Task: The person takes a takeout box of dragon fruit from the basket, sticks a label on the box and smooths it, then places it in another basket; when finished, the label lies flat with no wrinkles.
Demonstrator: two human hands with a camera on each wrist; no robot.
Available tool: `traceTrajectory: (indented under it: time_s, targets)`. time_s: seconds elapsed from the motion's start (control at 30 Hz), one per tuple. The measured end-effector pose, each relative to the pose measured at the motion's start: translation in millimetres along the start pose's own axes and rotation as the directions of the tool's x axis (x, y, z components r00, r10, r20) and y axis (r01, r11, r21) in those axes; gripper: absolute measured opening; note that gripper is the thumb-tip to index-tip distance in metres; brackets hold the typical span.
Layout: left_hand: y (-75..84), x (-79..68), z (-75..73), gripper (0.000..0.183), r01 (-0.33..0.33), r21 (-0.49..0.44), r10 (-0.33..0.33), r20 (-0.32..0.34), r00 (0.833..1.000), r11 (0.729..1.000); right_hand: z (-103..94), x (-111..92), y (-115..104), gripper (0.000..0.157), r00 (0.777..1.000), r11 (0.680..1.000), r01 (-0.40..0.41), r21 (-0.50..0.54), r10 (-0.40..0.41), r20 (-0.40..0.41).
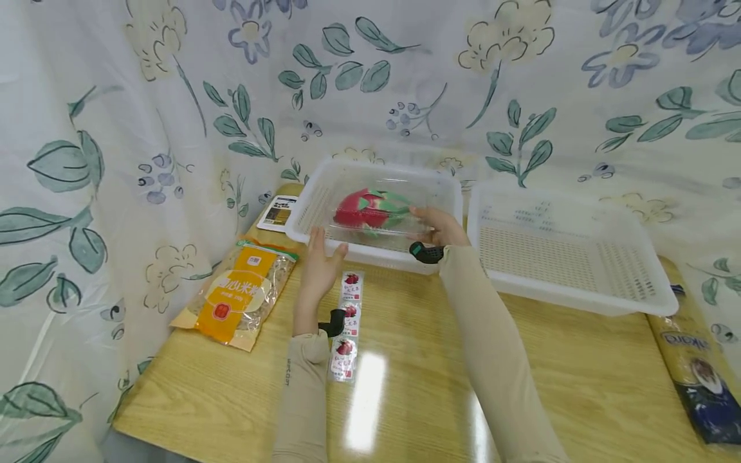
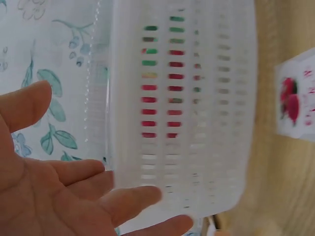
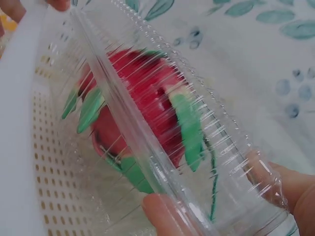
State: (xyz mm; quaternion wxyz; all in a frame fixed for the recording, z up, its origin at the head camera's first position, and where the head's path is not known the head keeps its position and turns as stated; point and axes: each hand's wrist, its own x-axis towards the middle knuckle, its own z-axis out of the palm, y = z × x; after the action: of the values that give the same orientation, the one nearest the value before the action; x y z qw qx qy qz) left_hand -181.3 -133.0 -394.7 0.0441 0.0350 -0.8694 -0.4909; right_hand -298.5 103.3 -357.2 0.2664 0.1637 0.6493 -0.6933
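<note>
Right hand (image 1: 437,225): pinched the clear box (image 3: 142,132) at its 4 o'clock end, seemingly for steadying.
Left hand (image 1: 320,267): fingers were straight, near white basket's (image 1: 376,253) 7 o'clock rim.
Dragon fruit (image 1: 370,209): lay inside box, at 12 o'clock.

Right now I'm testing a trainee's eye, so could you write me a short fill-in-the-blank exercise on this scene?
1. The ____ hand pinches the clear container between thumb and fingers.
2. Inside the container is a fruit coloured red and ____.
3. The sticker strip shows ____ fruit pictures in the head view.
4. In that view, the orange packet lies on the ____ side of the table.

Missing words: right; green; three; left.
</note>
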Motion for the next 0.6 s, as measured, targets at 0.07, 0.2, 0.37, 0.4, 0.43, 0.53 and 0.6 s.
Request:
traceTrajectory:
  time_s: [0.07,0.2,0.37,0.4,0.43,0.53,0.6]
  targets:
    - [4.4,2.1,-5.1,0.08,-0.004,-0.014,0.004,0.018,1.0,1.0,-1.0,-8.8,-1.2,0.071,0.998,0.998,0.06,-0.012,-0.06,0.028]
    - [9.9,3.3,-12.6,0.087,0.019,-0.06,-0.015,0.054,0.998,0.998,-3.7,-27.1,-7.1,0.076,0.982,0.983,0.178,-0.035,-0.175,0.066]
    - [13.2,-7.1,-18.6,0.088,-0.022,-0.162,0.042,0.118,0.992,0.987,-12.1,-53.5,-9.9,0.076,0.961,0.962,0.274,-0.019,-0.273,0.052]
    - [14.6,-10.0,-19.8,0.087,-0.054,-0.196,0.08,0.126,0.989,0.979,-14.7,-60.7,-9.0,0.075,0.953,0.954,0.3,-0.027,-0.298,0.051]
    - [16.6,-12.5,-20.9,0.086,-0.089,-0.233,0.122,0.132,0.984,0.968,-17.6,-67.5,-7.5,0.074,0.945,0.945,0.324,-0.038,-0.322,0.05]
    - [24.5,-19.8,-23.4,0.085,-0.18,-0.332,0.235,0.134,0.963,0.926,-27.8,-90.9,0.5,0.071,0.917,0.909,0.399,-0.118,-0.396,0.048]
    - [31.0,-23.1,-23.8,0.09,-0.213,-0.39,0.284,0.135,0.949,0.896,-34.9,-105.6,7.3,0.071,0.906,0.892,0.423,-0.158,-0.422,0.041]
